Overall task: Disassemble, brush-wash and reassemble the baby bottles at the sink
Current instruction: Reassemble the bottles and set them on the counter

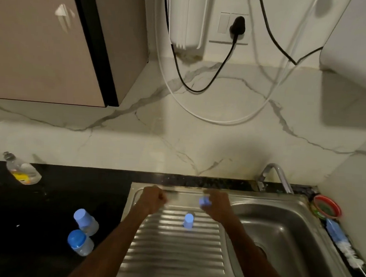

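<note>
Two baby bottles with blue caps (85, 221) (80, 242) stand on the black counter left of the sink. A blue cap (188, 220) stands on the ribbed steel drainboard (170, 255). My right hand (215, 204) hovers over the drainboard's far end and grips a small blue bottle part (204, 201). My left hand (152, 199) is beside it, fingers curled; motion blur hides whether anything is in it. A blue-handled bottle brush (342, 244) lies on the counter right of the basin.
The steel sink basin (283, 240) lies to the right, with a tap (276, 176) at its back. A dish soap bottle (22, 169) stands at the far left. A red-rimmed bowl (326, 208) sits by the basin's right corner. Cables hang on the marble wall.
</note>
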The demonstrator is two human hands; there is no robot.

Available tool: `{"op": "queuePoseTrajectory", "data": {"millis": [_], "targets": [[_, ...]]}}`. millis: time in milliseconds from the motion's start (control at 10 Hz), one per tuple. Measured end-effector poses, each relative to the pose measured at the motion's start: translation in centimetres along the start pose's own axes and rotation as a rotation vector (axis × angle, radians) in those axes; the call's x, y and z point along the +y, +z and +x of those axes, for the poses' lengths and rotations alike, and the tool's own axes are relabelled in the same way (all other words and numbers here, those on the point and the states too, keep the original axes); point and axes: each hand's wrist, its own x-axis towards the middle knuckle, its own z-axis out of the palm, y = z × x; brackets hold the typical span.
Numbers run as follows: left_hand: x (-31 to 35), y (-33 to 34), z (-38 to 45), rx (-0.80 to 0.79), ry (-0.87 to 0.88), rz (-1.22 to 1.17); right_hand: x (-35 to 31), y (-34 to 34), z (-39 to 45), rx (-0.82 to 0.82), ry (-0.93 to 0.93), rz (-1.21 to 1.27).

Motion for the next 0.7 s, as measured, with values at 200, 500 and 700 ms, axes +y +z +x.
{"op": "queuePoseTrajectory", "data": {"millis": [200,500,700], "targets": [[2.2,-2.3,-0.3,0.131,-0.027,-0.176,-3.9,-2.2,0.8,0.139,-0.129,-0.117],[5.8,-6.1,-2.0,-0.114,-0.102,-1.262,-10.3,-5.6,-0.4,-0.011,-0.135,1.004],[-3.7,-1.3,-2.8,0.046,-0.169,0.087,-2.0,-2.6,-1.5,-0.049,-0.132,-0.275]]}}
